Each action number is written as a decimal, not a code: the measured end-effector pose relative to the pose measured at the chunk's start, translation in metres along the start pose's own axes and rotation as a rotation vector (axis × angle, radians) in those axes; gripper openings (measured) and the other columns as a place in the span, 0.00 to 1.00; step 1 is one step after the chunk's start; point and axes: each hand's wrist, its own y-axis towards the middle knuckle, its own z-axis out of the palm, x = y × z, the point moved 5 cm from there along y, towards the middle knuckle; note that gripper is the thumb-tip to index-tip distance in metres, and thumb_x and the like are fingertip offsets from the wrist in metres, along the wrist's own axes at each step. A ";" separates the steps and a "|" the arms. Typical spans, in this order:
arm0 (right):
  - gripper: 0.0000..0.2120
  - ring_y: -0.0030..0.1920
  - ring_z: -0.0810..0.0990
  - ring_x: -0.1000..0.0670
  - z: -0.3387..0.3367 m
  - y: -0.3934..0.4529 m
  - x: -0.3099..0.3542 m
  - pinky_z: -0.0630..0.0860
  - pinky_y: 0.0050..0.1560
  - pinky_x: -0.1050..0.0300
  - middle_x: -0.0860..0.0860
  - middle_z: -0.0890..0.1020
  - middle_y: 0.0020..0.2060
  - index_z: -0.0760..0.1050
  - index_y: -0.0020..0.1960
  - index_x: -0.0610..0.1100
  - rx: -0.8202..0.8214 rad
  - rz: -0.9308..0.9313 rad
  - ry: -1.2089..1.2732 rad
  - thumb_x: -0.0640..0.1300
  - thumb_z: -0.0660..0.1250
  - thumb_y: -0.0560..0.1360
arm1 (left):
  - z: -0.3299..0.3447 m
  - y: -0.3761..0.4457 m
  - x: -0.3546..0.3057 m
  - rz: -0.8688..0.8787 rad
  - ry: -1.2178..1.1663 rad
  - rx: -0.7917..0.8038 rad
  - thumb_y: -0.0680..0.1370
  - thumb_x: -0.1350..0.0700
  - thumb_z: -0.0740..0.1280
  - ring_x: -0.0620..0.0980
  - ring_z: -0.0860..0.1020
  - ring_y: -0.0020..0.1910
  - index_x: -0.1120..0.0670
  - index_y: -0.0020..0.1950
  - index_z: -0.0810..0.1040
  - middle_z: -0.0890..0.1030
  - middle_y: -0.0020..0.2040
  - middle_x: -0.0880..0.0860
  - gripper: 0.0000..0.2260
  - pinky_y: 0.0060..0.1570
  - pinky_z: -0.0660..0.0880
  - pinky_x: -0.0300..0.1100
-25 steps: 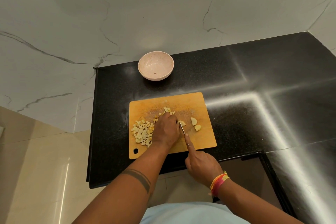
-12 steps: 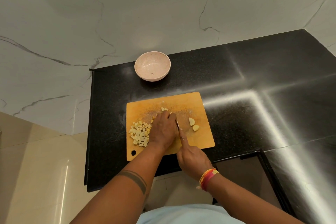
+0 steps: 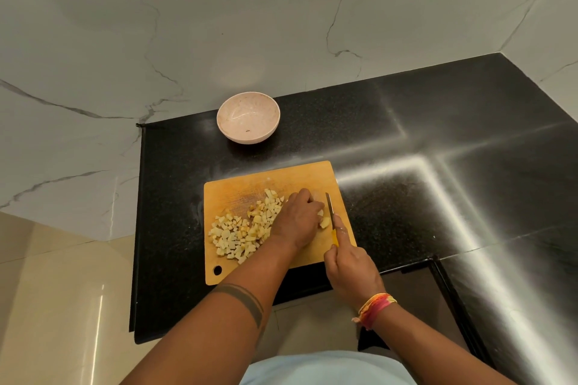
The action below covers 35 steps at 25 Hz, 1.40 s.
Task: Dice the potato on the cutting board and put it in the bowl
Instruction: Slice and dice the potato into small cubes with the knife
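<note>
An orange cutting board [image 3: 244, 184] lies on the black counter. A heap of pale diced potato [image 3: 240, 233] covers its left half. My left hand [image 3: 297, 219] curls over the last potato pieces [image 3: 324, 222] near the board's right side and holds them down. My right hand [image 3: 350, 266] grips a knife [image 3: 330, 211] with a yellow handle, forefinger along its spine; the blade stands just right of the left hand's fingers. A pale pink bowl [image 3: 248, 117] sits behind the board near the wall, holding only a tiny scrap.
The black stone counter [image 3: 422, 141] stretches far to the right and ends at a marble wall behind. Its left edge [image 3: 137, 228] drops off to a tiled floor. A dark opening [image 3: 416, 291] lies below the counter's front edge at right.
My left hand slid right across the board onto the two loose potato pieces, uncovering more of the diced heap. The knife moved right with it and now stands beside those pieces.
</note>
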 end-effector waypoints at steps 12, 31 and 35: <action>0.36 0.28 0.74 0.48 0.016 -0.023 0.003 0.66 0.29 0.51 0.51 0.77 0.30 0.41 0.82 0.60 0.118 -0.062 -0.016 0.46 0.57 0.82 | 0.003 -0.033 0.025 -0.198 -0.306 -0.127 0.79 0.60 0.66 0.50 0.76 0.54 0.52 0.59 0.77 0.76 0.57 0.50 0.09 0.54 0.73 0.42; 0.38 0.29 0.74 0.48 0.018 -0.020 0.002 0.71 0.31 0.47 0.53 0.76 0.30 0.34 0.81 0.60 0.147 -0.118 -0.169 0.48 0.56 0.81 | 0.010 -0.033 0.028 -0.297 -0.287 -0.221 0.80 0.56 0.68 0.53 0.71 0.64 0.52 0.63 0.80 0.76 0.61 0.51 0.12 0.64 0.71 0.47; 0.39 0.28 0.74 0.48 0.019 -0.013 0.006 0.70 0.31 0.50 0.52 0.75 0.30 0.34 0.82 0.57 0.145 -0.141 -0.218 0.48 0.56 0.81 | 0.011 -0.032 0.029 -0.312 -0.309 -0.223 0.80 0.57 0.68 0.53 0.72 0.61 0.53 0.62 0.80 0.76 0.58 0.50 0.11 0.61 0.73 0.47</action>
